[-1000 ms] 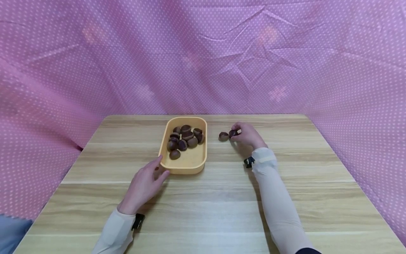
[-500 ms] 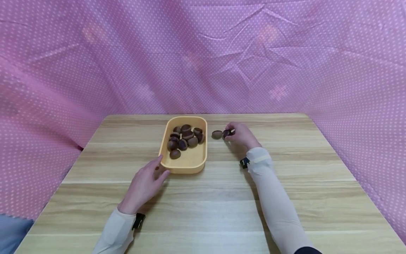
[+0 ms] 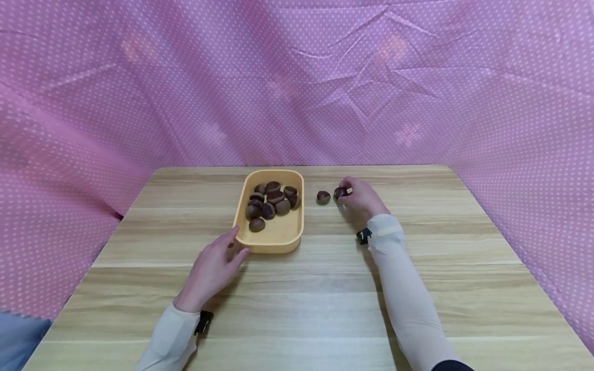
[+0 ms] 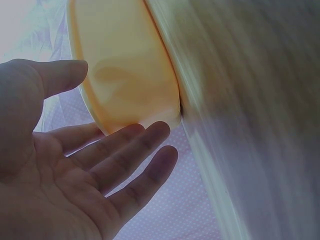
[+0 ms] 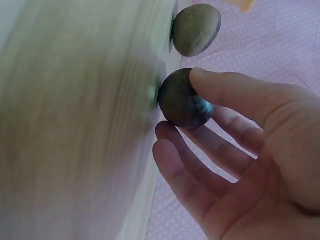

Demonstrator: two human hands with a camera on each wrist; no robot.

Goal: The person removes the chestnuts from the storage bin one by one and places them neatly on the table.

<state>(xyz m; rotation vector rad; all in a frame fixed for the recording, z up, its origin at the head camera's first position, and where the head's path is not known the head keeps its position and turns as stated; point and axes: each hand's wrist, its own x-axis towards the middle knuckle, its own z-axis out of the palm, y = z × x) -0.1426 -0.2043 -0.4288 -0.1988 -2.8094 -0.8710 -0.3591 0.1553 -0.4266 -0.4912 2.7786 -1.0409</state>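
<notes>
A glossy, round, dark-brown chestnut sat pinched in my right hand, right of the yellow, round-cornered plastic tray whose near-left corner my left hand, fingers loosely extended, touched.

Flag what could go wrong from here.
1. The right grip pinches a shiny, rounded chestnut; it might slip out and roll on the tabletop.
2. A loose chestnut lies between it and the tray, so a low move toward the tray could knock it.
3. The left grip only straddles the tray's near-left corner, fingers fairly straight, so a bump may shift the tray.
</notes>
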